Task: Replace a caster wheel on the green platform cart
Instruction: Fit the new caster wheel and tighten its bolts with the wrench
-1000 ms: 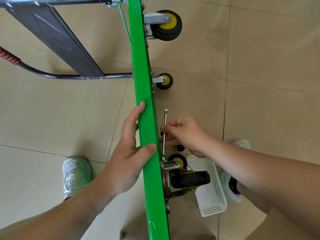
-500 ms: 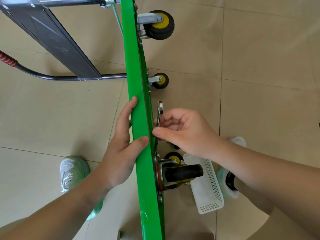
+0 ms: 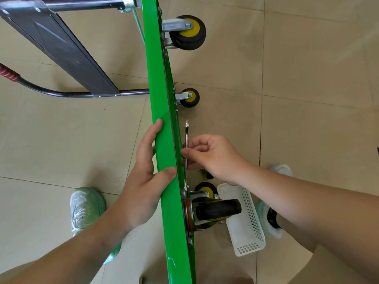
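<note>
The green flat-decked platform cart (image 3: 162, 99) stands on its edge on the beige tiled floor (image 3: 307, 78). The left hand (image 3: 143, 181) grips its top rim, thumb and fingers curled round it. A black-tyred caster wheel in a silver bracket (image 3: 217, 208) is mounted on the underside; just beyond it, the right hand (image 3: 215, 156) pinches a slim silver wrench (image 3: 186, 132).

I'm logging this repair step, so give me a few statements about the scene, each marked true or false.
1. The left hand grips the edge of the green platform cart. True.
2. The right hand holds a red-handled screwdriver. False: it pinches a slim silver metal wrench.
3. A white perforated plastic basket lies on the wheel side of the cart. True.
4. The cart stands flat on its wheels. False: it is tipped on edge, its yellow-hubbed black caster wheels pointing sideways.
</note>
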`<action>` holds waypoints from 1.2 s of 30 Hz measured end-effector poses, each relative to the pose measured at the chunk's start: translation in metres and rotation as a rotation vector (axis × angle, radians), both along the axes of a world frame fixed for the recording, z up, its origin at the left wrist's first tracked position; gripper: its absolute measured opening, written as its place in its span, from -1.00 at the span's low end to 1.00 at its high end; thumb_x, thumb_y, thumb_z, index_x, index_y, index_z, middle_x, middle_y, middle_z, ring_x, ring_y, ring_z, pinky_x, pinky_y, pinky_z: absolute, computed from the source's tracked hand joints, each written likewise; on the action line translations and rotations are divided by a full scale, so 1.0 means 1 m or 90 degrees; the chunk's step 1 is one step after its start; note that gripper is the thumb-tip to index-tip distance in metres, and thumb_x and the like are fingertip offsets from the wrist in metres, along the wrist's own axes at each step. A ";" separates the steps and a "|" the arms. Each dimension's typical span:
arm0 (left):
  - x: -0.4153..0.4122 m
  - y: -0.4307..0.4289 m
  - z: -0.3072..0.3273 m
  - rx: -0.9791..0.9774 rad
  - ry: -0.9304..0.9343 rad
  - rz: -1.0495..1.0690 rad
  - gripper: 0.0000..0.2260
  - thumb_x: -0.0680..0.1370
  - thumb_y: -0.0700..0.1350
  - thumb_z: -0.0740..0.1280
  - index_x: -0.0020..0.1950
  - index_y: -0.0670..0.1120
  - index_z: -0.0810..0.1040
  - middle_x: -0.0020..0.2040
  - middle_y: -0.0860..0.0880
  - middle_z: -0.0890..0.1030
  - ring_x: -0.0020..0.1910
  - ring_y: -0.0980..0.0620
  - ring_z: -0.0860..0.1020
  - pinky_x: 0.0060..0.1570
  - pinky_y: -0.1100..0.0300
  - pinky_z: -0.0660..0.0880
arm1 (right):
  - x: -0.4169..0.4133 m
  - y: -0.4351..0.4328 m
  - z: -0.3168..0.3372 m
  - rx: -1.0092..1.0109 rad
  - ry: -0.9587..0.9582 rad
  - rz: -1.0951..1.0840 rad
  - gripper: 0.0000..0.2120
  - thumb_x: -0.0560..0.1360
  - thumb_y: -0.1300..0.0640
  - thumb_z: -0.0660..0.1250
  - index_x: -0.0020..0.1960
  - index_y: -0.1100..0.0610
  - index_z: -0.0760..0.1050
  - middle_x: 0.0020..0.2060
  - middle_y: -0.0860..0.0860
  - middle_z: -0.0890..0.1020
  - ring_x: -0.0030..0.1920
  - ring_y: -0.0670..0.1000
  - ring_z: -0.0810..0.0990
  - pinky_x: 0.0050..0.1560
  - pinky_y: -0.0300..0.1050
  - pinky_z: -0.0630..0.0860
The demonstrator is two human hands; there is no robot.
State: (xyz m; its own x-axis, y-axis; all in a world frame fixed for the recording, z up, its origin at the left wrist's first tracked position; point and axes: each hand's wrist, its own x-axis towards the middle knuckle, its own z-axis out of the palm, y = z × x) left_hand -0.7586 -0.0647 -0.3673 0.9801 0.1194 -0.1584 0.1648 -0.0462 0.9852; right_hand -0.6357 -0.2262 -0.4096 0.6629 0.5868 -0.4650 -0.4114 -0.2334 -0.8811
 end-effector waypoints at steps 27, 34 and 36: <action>0.002 -0.003 0.001 0.014 -0.016 0.014 -0.27 0.44 0.02 0.29 0.59 0.31 0.15 0.46 0.33 0.41 0.39 0.12 0.49 0.28 0.27 0.46 | -0.031 -0.020 0.036 0.064 -0.160 0.062 -0.79 0.46 0.25 0.53 0.08 0.15 0.65 -0.06 0.07 0.74 -0.04 0.03 0.74 0.07 -0.11 0.66; 0.002 -0.001 -0.001 0.013 -0.018 0.006 -0.27 0.45 0.01 0.30 0.59 0.31 0.15 0.40 0.36 0.46 0.29 0.14 0.55 0.20 0.26 0.53 | -0.015 -0.007 0.017 0.045 -0.143 0.024 -0.78 0.42 0.01 0.51 0.02 0.06 0.64 -0.12 0.06 0.74 -0.12 0.07 0.75 -0.02 0.04 0.70; 0.002 -0.001 -0.001 0.014 -0.015 0.001 -0.27 0.47 -0.01 0.30 0.61 0.26 0.13 0.38 0.42 0.44 0.26 0.23 0.56 0.15 0.34 0.54 | -0.008 -0.003 0.004 0.027 -0.093 0.017 -0.77 0.43 0.02 0.52 0.03 0.09 0.64 -0.15 0.07 0.74 -0.14 0.08 0.75 -0.07 0.01 0.71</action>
State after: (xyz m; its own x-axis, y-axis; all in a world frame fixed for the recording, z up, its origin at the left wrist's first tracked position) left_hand -0.7570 -0.0656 -0.3684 0.9835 0.1238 -0.1323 0.1414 -0.0684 0.9876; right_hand -0.6432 -0.2288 -0.4052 0.7055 0.6226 -0.3386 -0.2721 -0.2032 -0.9406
